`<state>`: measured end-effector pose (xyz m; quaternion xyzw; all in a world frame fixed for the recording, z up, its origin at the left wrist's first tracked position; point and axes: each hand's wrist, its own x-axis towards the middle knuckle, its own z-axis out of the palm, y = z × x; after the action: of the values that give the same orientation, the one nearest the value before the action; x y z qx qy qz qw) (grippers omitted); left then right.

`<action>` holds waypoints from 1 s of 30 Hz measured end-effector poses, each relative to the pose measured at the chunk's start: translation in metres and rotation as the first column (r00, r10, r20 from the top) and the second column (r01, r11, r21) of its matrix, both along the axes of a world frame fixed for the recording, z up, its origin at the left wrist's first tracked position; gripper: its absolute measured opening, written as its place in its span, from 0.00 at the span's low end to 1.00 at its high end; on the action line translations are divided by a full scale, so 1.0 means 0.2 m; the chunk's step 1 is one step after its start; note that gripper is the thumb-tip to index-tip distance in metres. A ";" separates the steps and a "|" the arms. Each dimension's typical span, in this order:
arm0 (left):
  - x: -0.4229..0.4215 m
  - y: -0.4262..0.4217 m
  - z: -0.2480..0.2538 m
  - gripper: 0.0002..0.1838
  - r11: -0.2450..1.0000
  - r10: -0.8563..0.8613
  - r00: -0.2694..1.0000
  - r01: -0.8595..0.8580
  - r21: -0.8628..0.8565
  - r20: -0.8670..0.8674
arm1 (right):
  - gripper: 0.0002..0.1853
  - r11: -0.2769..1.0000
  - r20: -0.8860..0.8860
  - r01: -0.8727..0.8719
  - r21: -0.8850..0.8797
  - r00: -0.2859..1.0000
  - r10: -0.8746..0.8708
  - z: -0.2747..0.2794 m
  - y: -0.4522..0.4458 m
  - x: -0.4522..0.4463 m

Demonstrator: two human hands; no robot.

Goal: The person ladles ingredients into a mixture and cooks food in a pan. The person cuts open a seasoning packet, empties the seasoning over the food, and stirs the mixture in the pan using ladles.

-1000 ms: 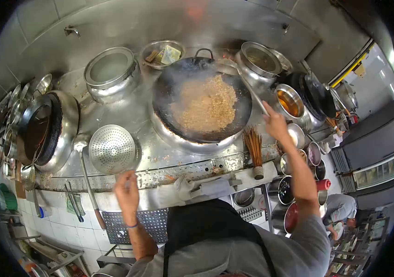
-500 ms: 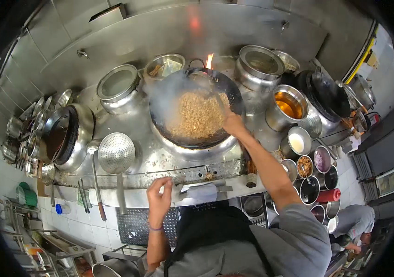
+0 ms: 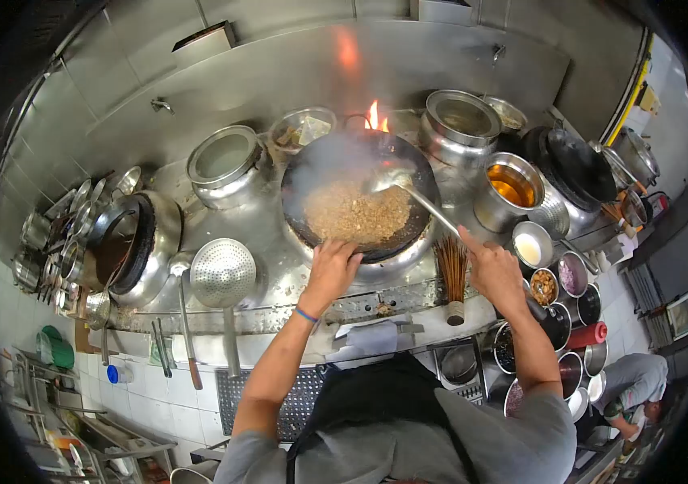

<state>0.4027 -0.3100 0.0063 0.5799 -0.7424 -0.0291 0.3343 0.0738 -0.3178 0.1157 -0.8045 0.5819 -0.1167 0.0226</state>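
Observation:
A large black wok (image 3: 426, 173) sits on the burner, with steaming light-brown food (image 3: 360, 211) spread across its bottom. My right hand (image 3: 491, 268) is closed around the handle of a metal ladle (image 3: 392, 179), whose bowl rests over the food inside the wok. At the wok's near rim is my left hand (image 3: 334, 264), its fingertips at the edge and the thumb apart; whether it grips the rim is hard to make out. Flames (image 3: 375, 118) rise behind the wok.
A perforated strainer (image 3: 223, 273) and a long-handled ladle lie to the left. Lidded pots flank the wok. A bamboo brush (image 3: 452, 278) stands right of it, near a pot of orange liquid (image 3: 512, 189) and several ingredient containers. Another person (image 3: 630, 383) bends low at far right.
My left hand has moved up from the counter edge to the wok's near rim. My right hand has drawn back to the right with the ladle. The flames look larger.

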 end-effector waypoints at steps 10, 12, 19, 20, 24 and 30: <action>-0.13 -0.27 -0.19 0.22 0.966 0.126 0.979 -0.158 0.204 0.163 | 0.30 0.973 0.127 0.120 0.199 0.981 -0.147 -0.51 -0.14 0.22; -0.14 -0.28 -0.19 0.24 0.948 0.124 0.952 -0.197 0.251 0.279 | 0.31 0.996 0.155 0.085 -0.031 0.985 -0.079 -0.63 -0.15 0.21; -0.15 -0.24 -0.14 0.26 0.941 0.068 0.907 -0.197 0.276 0.416 | 0.23 0.901 0.471 -0.424 -0.094 0.778 0.416 -0.61 0.41 0.27; -0.17 -0.23 -0.12 0.26 0.941 0.078 0.912 -0.200 0.271 0.402 | 0.20 0.814 0.576 -0.552 0.179 0.730 0.368 -0.73 0.52 0.24; -0.27 -0.20 -0.10 0.23 0.948 0.148 0.910 -0.242 0.207 0.386 | 0.18 0.550 0.314 -0.391 0.738 0.921 0.232 -1.72 0.70 0.03; -0.32 -0.20 -0.12 0.19 0.965 0.191 0.910 -0.242 0.098 0.367 | 0.19 0.681 0.216 0.059 0.730 0.925 -0.311 -2.35 0.47 -0.16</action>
<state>0.3388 -0.3504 -0.0184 0.6767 -0.7174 0.0606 0.1541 0.0422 -0.2233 -0.3534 -0.6382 0.6488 -0.0146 0.4142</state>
